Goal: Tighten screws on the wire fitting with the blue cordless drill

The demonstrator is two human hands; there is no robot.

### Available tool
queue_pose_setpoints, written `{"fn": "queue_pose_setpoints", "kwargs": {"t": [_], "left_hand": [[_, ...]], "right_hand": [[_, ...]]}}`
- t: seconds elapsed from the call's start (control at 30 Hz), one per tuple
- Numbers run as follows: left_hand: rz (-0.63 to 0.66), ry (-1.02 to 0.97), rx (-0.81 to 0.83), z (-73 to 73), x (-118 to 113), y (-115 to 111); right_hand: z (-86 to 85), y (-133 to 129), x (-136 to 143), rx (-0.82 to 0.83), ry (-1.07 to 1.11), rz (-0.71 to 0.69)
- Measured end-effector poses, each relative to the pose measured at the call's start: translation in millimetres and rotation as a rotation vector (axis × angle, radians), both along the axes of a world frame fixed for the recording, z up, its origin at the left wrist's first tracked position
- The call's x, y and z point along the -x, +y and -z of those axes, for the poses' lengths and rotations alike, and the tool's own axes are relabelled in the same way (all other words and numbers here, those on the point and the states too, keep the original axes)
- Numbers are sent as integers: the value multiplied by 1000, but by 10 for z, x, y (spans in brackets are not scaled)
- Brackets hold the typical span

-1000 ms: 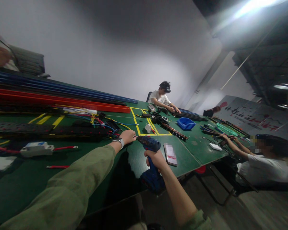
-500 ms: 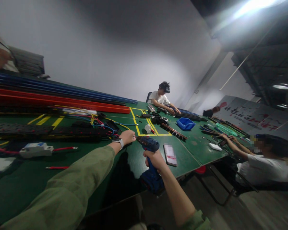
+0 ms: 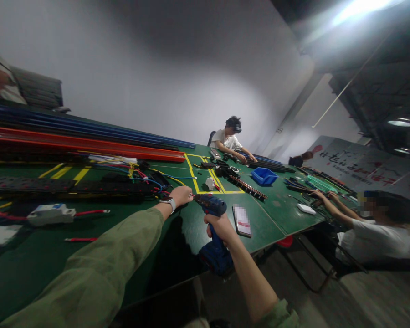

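Note:
A blue cordless drill (image 3: 216, 207) is gripped by its handle in my right hand (image 3: 222, 228), its nose pointing left. My left hand (image 3: 181, 196), wearing a watch (image 3: 169, 202), is closed just ahead of the drill's tip. A small reddish bit shows at its fingertips, too small to name. Behind that hand lie a long black strip (image 3: 99, 187) and loose coloured wires (image 3: 145, 175). A white breaker (image 3: 210, 183) with a red lead sits beyond the drill. A phone (image 3: 242, 221) lies to the right of my right hand.
On the green table (image 3: 273, 209) are a blue bin (image 3: 263, 176), red channels (image 3: 89, 145), blue rails (image 3: 71, 124) and, at left, a white breaker with red cables (image 3: 51, 214). Co-workers sit at the far side (image 3: 227, 139) and at right (image 3: 379, 237). Yellow tape marks the tabletop.
My hands and the drill stay almost in place. The far co-worker's hands have shifted very slightly; the person at the left edge has moved a little.

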State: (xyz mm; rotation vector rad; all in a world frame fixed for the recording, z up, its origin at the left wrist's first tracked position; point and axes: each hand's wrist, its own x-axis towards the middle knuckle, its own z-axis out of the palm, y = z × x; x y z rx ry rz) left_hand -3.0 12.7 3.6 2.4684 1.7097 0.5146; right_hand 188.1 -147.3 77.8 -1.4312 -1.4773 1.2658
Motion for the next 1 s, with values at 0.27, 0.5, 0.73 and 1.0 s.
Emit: {"fn": "queue_pose_setpoints", "kwargs": {"t": [0.27,0.5,0.73,1.0], "left_hand": [[14,-20,-18,8,3,0],[4,-14,-19,21,6,5],[-3,-18,-24,17,5,6],[-4,-11,-20,24,5,8]], "right_hand": [[8,4,-6,-14,-9,-10],[-8,-7,11,-21,14,-5],[-33,-25,19,1,4,-4],[-61,-29,32,23,-14,21]]}}
